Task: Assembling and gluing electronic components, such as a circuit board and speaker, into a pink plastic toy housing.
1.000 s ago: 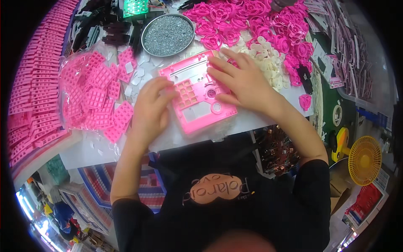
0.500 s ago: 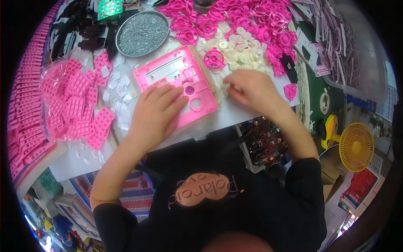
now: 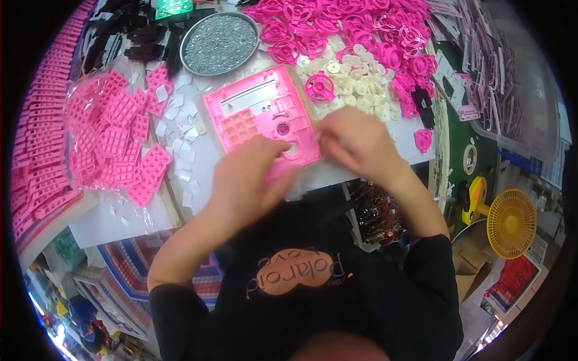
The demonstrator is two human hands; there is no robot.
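Observation:
A pink plastic casing (image 3: 306, 137) lies on the worktable in front of me, with a silver strip, a grid of square holes and round openings. Over its near edge is my left hand (image 3: 253, 180), blurred, its thumb and forefinger apart beside the lower round opening. My right hand (image 3: 356, 141) is at the casing's right edge, fingers pinched; a small pale bit shows at the tips, too blurred to name. Just beyond that hand spreads a heap of cream-white plastic discs (image 3: 361, 87). A pink spoked ring (image 3: 319, 88) rests at the heap's left side.
Many pink ring parts (image 3: 355, 30) are piled at the back. A round metal dish (image 3: 220, 43) holds small screws. Pink keypad pieces (image 3: 114, 135) lie in clear plastic at left, near white paper bits (image 3: 186, 155). A yellow fan (image 3: 512, 222) stands at right.
My left hand has slid right and nearer to me, uncovering the casing's square holes. The right hand has come from the discs to the casing's edge. The whole view has shifted slightly.

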